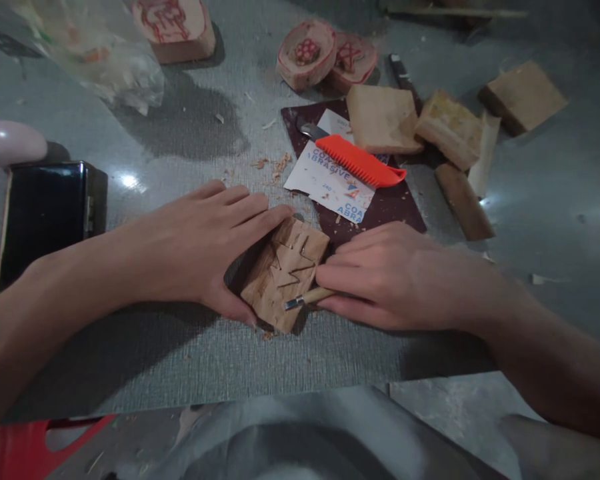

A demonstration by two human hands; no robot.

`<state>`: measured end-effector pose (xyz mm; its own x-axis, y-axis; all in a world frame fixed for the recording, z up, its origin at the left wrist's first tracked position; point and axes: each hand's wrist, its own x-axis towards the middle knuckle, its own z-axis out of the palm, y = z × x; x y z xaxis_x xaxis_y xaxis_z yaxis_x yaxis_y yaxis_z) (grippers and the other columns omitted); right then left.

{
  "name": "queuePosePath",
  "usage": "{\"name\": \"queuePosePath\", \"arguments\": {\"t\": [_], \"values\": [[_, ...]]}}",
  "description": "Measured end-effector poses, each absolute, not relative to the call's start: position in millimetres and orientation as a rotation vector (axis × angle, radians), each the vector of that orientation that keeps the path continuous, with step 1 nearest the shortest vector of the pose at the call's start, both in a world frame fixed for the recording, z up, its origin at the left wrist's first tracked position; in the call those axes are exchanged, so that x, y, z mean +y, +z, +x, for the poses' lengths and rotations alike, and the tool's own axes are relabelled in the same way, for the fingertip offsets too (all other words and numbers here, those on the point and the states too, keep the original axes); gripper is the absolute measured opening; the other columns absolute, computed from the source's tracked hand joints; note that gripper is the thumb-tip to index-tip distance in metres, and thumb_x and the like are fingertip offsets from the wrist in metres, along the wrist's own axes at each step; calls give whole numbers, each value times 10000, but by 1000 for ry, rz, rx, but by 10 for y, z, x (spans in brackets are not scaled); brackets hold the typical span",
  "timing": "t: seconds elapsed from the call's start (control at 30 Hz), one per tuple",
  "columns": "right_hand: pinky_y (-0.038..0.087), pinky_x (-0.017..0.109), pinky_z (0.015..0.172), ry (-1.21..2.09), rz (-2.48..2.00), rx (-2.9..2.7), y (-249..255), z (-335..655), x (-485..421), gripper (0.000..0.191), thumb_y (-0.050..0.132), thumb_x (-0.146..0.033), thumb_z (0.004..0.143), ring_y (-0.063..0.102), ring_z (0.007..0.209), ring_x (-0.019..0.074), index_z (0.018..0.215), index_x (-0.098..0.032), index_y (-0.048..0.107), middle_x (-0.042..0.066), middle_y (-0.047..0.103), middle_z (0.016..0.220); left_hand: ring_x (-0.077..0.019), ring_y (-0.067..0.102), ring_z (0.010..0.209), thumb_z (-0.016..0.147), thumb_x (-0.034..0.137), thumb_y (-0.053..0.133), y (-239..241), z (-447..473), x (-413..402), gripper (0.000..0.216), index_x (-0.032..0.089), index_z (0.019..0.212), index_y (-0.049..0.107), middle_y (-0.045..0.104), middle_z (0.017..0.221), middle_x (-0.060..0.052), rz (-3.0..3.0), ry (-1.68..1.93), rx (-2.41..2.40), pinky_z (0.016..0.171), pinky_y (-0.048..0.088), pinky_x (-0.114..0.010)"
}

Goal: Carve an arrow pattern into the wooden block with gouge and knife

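Observation:
A small wooden block [280, 303] with a tree-like zigzag shape carved in relief lies tilted on the table. Around its left side curls my left hand [205, 243], thumb at the near corner and index finger at the far corner, gripping it. My right hand [380, 277] is closed around a carving chisel [316, 295] with a light wooden handle. The chisel's short metal tip points left, over the near part of the block's face. Whether the tip touches the wood I cannot tell. My right fingertips are tucked out of sight at the block's right edge.
Beyond the block are dark sandpaper [405, 210], its white-backed sheet [325, 177] and an orange-handled cutter [355, 160]. Wooden blocks [383, 120] lie behind, with round carved pieces [307, 53] farther off. A black case [45, 217] and plastic bag [95, 53] occupy the left.

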<state>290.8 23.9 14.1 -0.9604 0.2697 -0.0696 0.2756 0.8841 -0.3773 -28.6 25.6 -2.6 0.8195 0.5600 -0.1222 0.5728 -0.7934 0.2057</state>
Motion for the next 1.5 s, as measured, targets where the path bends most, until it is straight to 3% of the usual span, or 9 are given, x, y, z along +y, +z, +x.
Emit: {"name": "queuePosePath", "arguments": {"t": [0.23,0.53,0.77,0.93,1.1,1.23,1.5], "values": [[276,383,664,-597,428,3004,135,2902,244,225,546,-274,1233,622,718,204,1082,-210,701,17,779,894,-496,744,1290,756,1077,795,-31,-282,259,1417,136,1783,532,783,1460,-252,2764,-106,885,1144,564,-604],[273,374,661,-611,426,3019,121,2927,238,207,550,-278,1228,625,719,203,1087,-215,688,12,776,887,-500,740,1310,812,1103,703,-51,-293,256,1369,156,1787,538,780,1483,-250,2753,-68,882,1156,565,-619],[270,374,658,-601,454,3010,112,2928,237,181,566,-299,1230,628,713,206,1136,-225,701,3,786,890,-497,742,1307,760,1121,728,-51,-297,247,1413,184,1794,504,763,1514,-234,2789,-93,869,1164,568,-619],[268,366,646,-568,443,3044,73,2935,237,154,594,-302,1216,631,699,204,1111,-238,686,-6,777,877,-468,730,1321,951,976,685,-21,-299,207,1249,93,1805,456,760,1495,-231,2850,-102,900,1208,549,-607],[276,364,644,-597,461,3028,98,2927,237,166,571,-287,1221,617,696,207,1125,-231,693,-16,749,867,-494,736,1304,813,1076,722,-112,-336,253,1361,154,1791,506,755,1483,-237,2802,-4,863,1175,562,-627],[270,363,653,-603,477,3010,106,2922,236,172,573,-283,1212,625,713,206,1131,-224,713,-9,758,879,-482,748,1286,795,1113,697,-149,-353,277,1363,206,1793,495,757,1485,-215,2797,-9,862,1162,564,-612],[269,367,665,-619,499,3009,89,2910,235,201,564,-289,1207,639,719,197,1098,-225,720,-4,773,880,-462,730,1345,900,1036,697,-115,-342,252,1332,119,1817,395,732,1515,-226,2872,-99,851,1206,540,-579]]}}
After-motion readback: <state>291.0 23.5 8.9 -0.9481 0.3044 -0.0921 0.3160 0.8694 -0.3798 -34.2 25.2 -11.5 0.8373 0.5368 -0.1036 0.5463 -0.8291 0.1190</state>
